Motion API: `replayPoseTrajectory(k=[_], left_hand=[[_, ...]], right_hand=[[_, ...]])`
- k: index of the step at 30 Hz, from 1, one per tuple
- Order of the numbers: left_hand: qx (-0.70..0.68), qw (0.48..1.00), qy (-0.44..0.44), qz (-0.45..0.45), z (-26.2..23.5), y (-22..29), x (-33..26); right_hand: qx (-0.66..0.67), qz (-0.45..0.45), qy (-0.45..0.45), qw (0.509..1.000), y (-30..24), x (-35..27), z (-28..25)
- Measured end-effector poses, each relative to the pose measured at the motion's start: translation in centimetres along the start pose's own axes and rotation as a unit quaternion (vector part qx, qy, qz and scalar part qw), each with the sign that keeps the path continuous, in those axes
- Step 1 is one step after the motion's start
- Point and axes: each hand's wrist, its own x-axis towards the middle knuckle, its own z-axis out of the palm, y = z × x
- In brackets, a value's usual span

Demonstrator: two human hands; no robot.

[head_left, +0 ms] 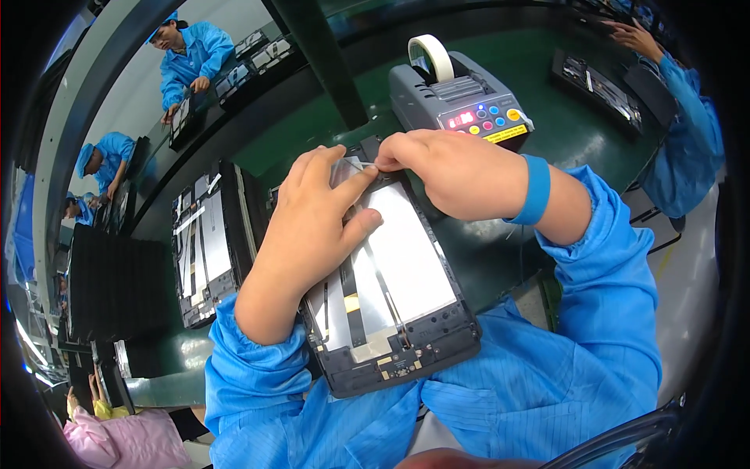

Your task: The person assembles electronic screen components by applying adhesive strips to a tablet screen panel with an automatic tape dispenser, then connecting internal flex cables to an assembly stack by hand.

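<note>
Our grip is pinched together at the right hand (461, 176), on what we cannot tell, and spread apart at the left hand (316, 211), both over the opened tablet (387, 262) aslant at the counter (500, 250). We judge it light, stiff yet fragile, slick on its silver panel (422, 273), best held by the black frame (445, 336). Around us, the counter's glossy green top bears a tape dispenser (461, 90), with blue-clad co-workers (201, 51) beyond.
</note>
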Motion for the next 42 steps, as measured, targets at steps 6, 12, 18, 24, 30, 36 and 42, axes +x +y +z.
replayPoseTrajectory(k=[6,12,18,24,30,36,42], left_hand=[[0.041,0.999,0.016,0.011,0.1,0.0,-0.1],[-0.009,1.0,0.011,-0.007,0.0,0.1,0.1],[-0.015,0.999,-0.027,-0.037,-0.3,0.0,0.1],[-0.07,0.997,0.021,-0.039,0.6,-1.0,0.6],[-0.125,0.989,0.012,-0.074,0.7,-1.3,0.9],[-0.128,0.986,-0.036,-0.103,0.4,-1.6,1.5],[-0.129,0.984,-0.035,-0.114,0.5,-1.9,1.9]], right_hand=[[0.1,0.052,-0.022,0.993,-0.8,0.7,-1.5],[0.087,0.054,-0.039,0.994,0.0,3.1,-2.1],[0.088,0.077,-0.123,0.986,0.6,5.2,-2.4],[0.066,0.083,-0.223,0.969,0.7,6.2,-2.6],[0.026,0.111,-0.226,0.967,0.7,6.5,-2.1],[0.064,0.124,-0.228,0.964,0.6,6.5,-2.4],[0.044,0.117,-0.216,0.968,0.3,6.5,-2.2]])
